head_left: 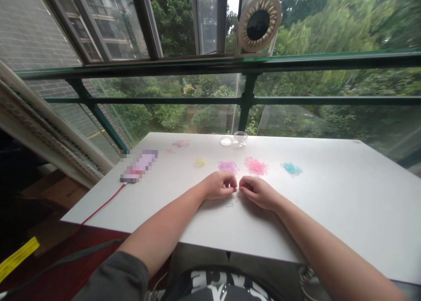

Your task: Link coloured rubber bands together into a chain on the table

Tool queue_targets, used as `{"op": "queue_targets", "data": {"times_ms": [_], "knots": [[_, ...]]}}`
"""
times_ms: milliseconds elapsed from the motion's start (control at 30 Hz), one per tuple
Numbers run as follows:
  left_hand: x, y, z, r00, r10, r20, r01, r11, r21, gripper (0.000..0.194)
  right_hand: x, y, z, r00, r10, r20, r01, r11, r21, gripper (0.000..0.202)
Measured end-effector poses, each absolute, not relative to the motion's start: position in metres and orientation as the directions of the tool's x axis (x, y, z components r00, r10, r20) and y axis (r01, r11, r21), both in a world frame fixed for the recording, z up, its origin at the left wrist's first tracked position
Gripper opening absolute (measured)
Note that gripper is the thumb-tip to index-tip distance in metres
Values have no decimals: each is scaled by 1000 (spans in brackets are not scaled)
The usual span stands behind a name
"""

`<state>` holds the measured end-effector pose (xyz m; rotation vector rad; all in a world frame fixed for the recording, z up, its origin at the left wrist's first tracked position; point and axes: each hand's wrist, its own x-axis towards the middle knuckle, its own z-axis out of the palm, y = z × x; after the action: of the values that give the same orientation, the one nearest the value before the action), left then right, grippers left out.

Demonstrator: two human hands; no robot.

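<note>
My left hand (219,185) and my right hand (258,190) rest close together at the middle of the white table (329,196). Both have their fingers curled, thumb and index tips pinched and facing each other across a small gap. Whatever sits in the pinches is too small to make out. Just below them lie a few clear, thin loops (230,203). Beyond my hands are loose piles of small, thin rings that look like tiny elastic bands: purple (228,166), pink (256,165), teal (292,168) and pale yellow (200,162).
A mixed-colour pile (180,143) lies at the back left. A clear round container (240,138) stands beside its lid (226,141) near the far edge. At the left, a blurred phone (140,166) has a red cable (101,207). A round white fan (259,20) hangs above the railing (197,67).
</note>
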<state>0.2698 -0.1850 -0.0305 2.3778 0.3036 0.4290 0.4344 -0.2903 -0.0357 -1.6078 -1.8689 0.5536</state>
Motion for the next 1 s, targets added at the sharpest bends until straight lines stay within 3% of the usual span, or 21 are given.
{"op": "queue_targets", "data": {"times_ms": [333, 767, 1000], "knots": [[265, -179, -30, 896, 374, 239, 108, -706, 700, 14, 437, -292, -36, -45, 985, 165, 649, 155, -745, 8], [267, -185, -25, 892, 387, 234, 124, -707, 697, 11, 435, -290, -38, -65, 982, 175, 666, 174, -726, 9], [266, -182, -29, 921, 340, 191, 115, -704, 701, 21, 434, -290, -38, -46, 983, 179, 672, 163, -723, 10]]}}
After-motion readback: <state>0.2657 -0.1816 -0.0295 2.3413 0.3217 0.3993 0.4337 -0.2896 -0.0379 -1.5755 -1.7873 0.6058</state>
